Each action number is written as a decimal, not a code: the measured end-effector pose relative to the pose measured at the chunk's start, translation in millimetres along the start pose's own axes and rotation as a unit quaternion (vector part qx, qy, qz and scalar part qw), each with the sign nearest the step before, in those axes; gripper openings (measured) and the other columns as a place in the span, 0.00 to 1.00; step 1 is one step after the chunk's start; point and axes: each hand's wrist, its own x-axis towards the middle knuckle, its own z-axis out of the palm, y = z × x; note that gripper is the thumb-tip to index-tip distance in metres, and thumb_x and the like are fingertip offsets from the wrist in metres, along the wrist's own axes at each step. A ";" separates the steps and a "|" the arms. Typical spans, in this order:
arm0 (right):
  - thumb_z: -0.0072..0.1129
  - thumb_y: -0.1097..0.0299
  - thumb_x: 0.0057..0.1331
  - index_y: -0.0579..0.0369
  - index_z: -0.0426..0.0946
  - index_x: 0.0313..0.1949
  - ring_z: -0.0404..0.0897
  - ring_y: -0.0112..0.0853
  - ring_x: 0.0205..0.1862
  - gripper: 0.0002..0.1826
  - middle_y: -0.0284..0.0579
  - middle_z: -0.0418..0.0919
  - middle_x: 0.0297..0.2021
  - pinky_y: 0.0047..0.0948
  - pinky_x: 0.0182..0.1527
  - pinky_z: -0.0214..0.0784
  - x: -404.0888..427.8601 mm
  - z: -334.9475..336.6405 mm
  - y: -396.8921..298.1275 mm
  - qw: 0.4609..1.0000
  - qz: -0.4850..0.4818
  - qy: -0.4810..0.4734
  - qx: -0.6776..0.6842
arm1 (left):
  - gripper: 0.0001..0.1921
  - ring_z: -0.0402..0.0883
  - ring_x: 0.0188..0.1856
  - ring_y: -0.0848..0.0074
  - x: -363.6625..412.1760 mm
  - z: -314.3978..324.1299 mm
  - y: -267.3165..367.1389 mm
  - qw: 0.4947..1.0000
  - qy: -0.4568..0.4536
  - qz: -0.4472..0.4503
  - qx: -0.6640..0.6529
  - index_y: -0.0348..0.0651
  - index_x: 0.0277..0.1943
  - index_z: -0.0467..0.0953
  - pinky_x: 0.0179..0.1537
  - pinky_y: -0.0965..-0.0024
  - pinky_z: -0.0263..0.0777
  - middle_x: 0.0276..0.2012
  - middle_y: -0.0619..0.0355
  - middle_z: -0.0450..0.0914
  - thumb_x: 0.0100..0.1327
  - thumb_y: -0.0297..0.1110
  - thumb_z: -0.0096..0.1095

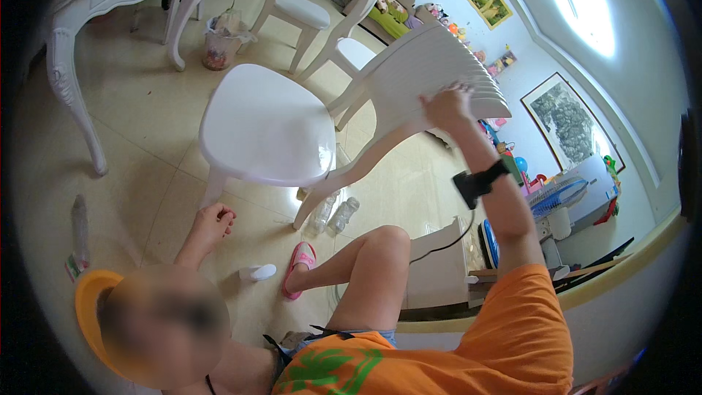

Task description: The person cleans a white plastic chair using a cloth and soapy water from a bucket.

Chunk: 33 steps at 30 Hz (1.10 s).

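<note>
A white chair stands before me, its smooth seat [269,129] to the left and its ribbed backrest [417,60] to the upper right. On the near side edge of that backrest lies my right hand [448,105]. It is blurred, so whether the fingers grip or hold anything is unclear. A black strap [480,182] with a cable circles my right wrist. Lower left, my left hand [211,227] hangs in front of the chair's front leg [215,186], which partly disappears behind it. Its fingers curl inward loosely, with nothing visible in them.
Clear plastic bottles [343,214] lie beneath the chair, and a white bottle [258,272] is near my pink slipper [300,269]. Further off are a carved white table [71,60], a lined bin [222,46] and another chair [301,11]. An electric fan [559,197] stands right; an orange basin [90,296], lower left.
</note>
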 end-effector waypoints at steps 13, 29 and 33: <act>0.46 0.65 0.63 0.52 0.69 0.51 0.78 0.37 0.40 0.17 0.43 0.78 0.32 0.39 0.43 0.70 5.1 -17.3 78.9 0.990 -0.135 -0.031 0.023 | 0.06 0.76 0.24 0.78 -3.5 -7.8 -2.0 0.998 -0.013 -0.021 0.051 0.34 0.37 0.73 0.27 0.73 0.71 0.26 0.56 0.77 0.61 0.29 0.54; 0.49 0.65 0.60 0.50 0.80 0.37 0.82 0.32 0.34 0.10 0.40 0.81 0.28 0.37 0.29 0.71 -4.5 -4.9 90.0 0.991 -0.114 0.071 -0.005 | 0.08 0.76 0.23 0.78 20.8 3.1 -35.6 0.999 -0.027 -0.007 0.032 0.33 0.36 0.73 0.26 0.73 0.70 0.26 0.55 0.77 0.62 0.30 0.53; 0.50 0.68 0.59 0.49 0.78 0.36 0.81 0.34 0.31 0.09 0.39 0.81 0.29 0.35 0.26 0.71 -11.5 6.9 70.6 0.996 -0.067 0.050 0.042 | 0.08 0.76 0.23 0.77 22.1 17.5 -0.6 0.995 -0.042 -0.013 0.093 0.33 0.37 0.73 0.26 0.73 0.70 0.26 0.55 0.78 0.62 0.30 0.53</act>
